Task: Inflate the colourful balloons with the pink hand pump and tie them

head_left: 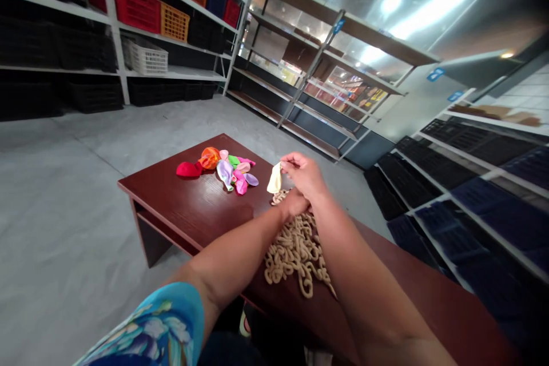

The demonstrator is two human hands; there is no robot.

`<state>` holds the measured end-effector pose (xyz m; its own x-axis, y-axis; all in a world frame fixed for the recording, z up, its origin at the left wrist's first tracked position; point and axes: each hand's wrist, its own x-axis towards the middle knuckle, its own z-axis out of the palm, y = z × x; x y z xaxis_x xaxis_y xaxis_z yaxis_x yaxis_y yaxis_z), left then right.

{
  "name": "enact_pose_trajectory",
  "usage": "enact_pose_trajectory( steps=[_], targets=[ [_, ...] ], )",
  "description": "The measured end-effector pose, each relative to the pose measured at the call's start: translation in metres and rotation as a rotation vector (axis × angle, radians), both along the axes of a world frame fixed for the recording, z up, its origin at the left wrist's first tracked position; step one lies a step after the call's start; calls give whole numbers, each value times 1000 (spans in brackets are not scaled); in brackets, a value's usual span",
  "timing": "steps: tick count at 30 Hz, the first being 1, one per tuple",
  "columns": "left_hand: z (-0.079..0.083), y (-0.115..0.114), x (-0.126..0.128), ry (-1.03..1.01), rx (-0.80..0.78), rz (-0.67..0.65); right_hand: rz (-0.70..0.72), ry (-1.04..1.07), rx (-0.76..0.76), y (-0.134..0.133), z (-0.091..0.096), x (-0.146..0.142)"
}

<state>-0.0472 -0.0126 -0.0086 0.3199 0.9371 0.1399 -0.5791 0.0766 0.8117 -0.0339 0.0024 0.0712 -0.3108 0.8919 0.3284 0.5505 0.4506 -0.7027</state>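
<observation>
My right hand pinches a pale yellow balloon by its upper end, and the limp balloon hangs from the fingertips. Just below, my left hand is curled closed over a heap of beige rope, partly covered by my right wrist; what its fingers hold is hidden. The rope lies in loose, tangled loops on the table. Farther left is a group of uninflated balloons: a red balloon, an orange balloon, a lilac balloon, a pink balloon and several others.
A dark red-brown wooden table stands before me on a grey floor. Shelves on the left hold crates, including a white crate and a red crate. A metal rack stands behind; dark bins line the right.
</observation>
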Motion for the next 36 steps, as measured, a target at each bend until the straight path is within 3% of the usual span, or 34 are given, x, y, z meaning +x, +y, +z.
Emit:
enact_pose_trajectory(
  steps=[5, 7, 9, 12, 18, 22, 27, 32, 36],
  targets=[
    [8, -12, -5, -283, -99, -349, -172, -259, 386, -16, 9, 46],
    [10, -16, -9, -361, -124, -488, -223, -335, 465, -27, 4, 62],
    [12, -18, -12, -434, -135, -542, -261, -402, 513, -38, -4, 76],
    [12, -16, -13, -496, -195, -518, -236, -492, 550, -54, -19, 91],
    [11, -11, -6, -448, -327, -296, -115, -634, 601, -73, -42, 105],
    [11, -14, -2, -400, -367, -269, -142, -598, 599, -77, -49, 117],
    [11, -21, 6, -356, -398, -448, -120, -406, 559, -79, -59, 128],
    [11, -26, 10, -210, -478, -697, -268, -88, 485, -75, -68, 137],
    [11, -27, 11, -160, -465, -766, -248, -91, 473, -73, -67, 145]
  ],
)
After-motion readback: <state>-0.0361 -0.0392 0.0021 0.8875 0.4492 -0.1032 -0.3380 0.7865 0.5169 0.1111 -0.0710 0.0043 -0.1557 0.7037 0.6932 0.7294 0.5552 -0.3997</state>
